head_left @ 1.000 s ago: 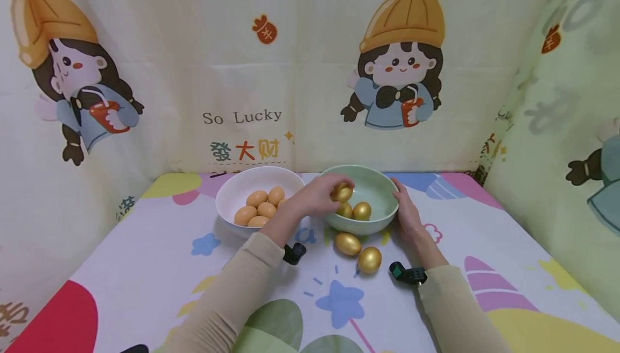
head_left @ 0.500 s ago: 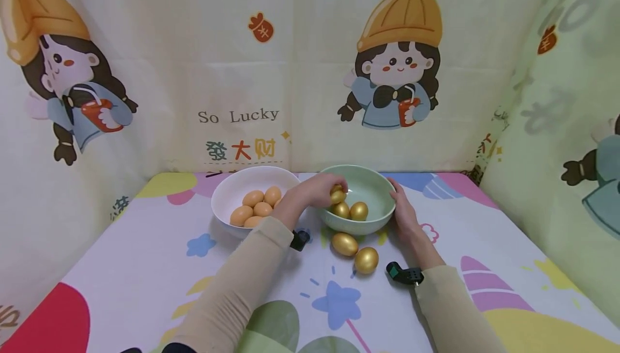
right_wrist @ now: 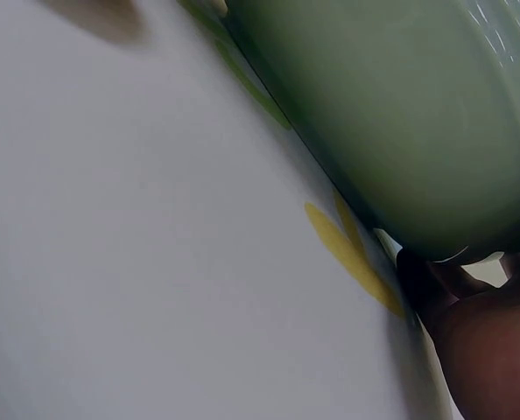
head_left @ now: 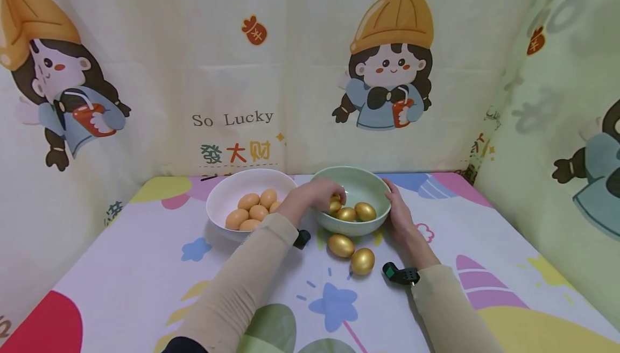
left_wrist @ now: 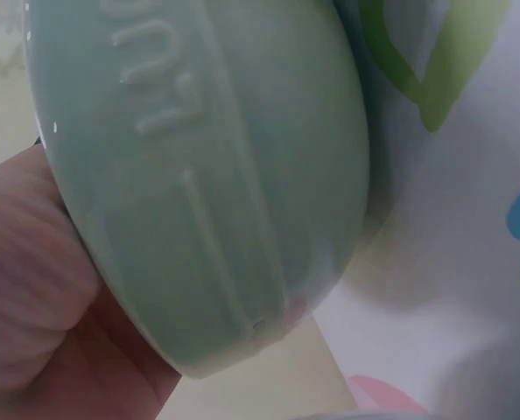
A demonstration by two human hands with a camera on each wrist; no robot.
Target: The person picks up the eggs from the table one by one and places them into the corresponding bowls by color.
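Observation:
A golden egg [head_left: 335, 204] is in the fingers of my left hand [head_left: 319, 194], low inside the green bowl [head_left: 356, 228] at its left side. My fingers partly hide it. Two other golden eggs [head_left: 365, 211] lie on the bowl's bottom. On the bowl's right side, my right hand [head_left: 403, 216] holds the rim and outer wall. In the left wrist view the bowl's embossed outside [left_wrist: 216, 192] fills the middle, with my left hand [left_wrist: 32, 280] over its rim. The right wrist view shows my right fingers against the bowl [right_wrist: 400, 114].
To the left stands a white bowl [head_left: 218, 216] with several brown eggs [head_left: 258, 212], partly behind my left forearm. Two golden eggs [head_left: 341, 246] rest on the patterned tablecloth [head_left: 387, 320] in front of the green bowl. A printed curtain [head_left: 310, 73] hangs behind the table.
My left hand has lowered the golden egg from rim height down into the green bowl. The two eggs inside have shifted slightly. My right hand stays on the bowl.

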